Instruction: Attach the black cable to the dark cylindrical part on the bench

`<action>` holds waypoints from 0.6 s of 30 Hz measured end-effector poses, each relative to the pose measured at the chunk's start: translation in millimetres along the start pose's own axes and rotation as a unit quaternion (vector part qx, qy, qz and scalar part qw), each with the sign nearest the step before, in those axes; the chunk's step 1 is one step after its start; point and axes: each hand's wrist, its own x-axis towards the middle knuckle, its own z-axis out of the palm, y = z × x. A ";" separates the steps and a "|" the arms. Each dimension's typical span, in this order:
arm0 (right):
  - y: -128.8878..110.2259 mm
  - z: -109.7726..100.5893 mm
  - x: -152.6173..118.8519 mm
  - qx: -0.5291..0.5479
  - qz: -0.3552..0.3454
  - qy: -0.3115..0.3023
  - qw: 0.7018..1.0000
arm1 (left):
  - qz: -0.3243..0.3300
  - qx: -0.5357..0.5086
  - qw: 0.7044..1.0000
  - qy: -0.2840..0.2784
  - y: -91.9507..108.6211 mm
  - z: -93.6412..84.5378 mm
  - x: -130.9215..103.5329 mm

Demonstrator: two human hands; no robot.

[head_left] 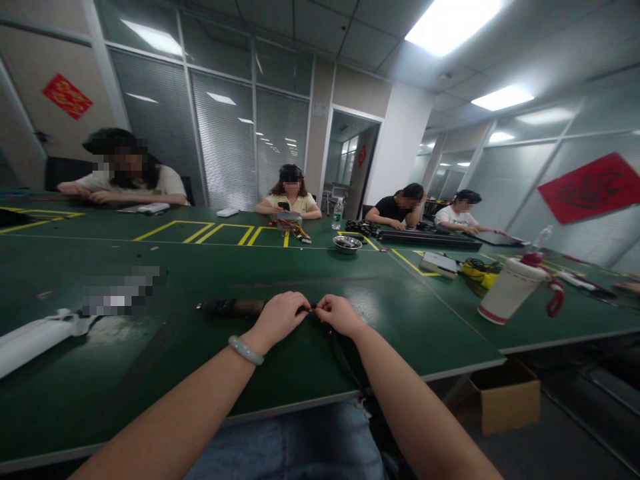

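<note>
From where I stand, both hands are close together over the green table (180,360), at the middle of its near side. The left hand (285,313), with a pale bangle (246,351) at its wrist, has its thumb and fingers nearly closed in a pinch on a small part (313,309). The right hand (339,313) meets it there, fingertips drawn together on the same part, which is too small to make out. A black cable (342,353) runs from under the right hand to the table's near edge. A dark tool (240,307) lies flat just beside the left hand, pointing away to the left. Farther back sit a metal bowl (347,245) of small pieces and a clear bottle (338,215); well off to the right, a white cup (510,292) with a red lid appears tilted. Four people sit around the far side, one holding a phone (284,207)
</note>
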 end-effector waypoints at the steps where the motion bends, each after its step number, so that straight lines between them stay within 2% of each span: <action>1: -1.0 -0.5 -0.4 0.001 0.000 0.000 1.000 | -0.001 0.000 1.000 0.001 -0.1 0.3 -0.3; 7: -1.8 0.2 -0.2 0.013 0.012 -0.018 1.000 | -0.001 -0.006 1.000 0.005 -1.6 1.0 -0.6; 13: 0.0 4.3 1.5 -0.009 0.007 0.004 1.000 | 0.005 0.007 1.000 0.000 -0.6 0.9 0.2; 18: -1.9 2.8 0.5 0.003 0.019 -0.003 1.000 | 0.004 0.010 1.000 -0.002 0.1 1.8 -0.9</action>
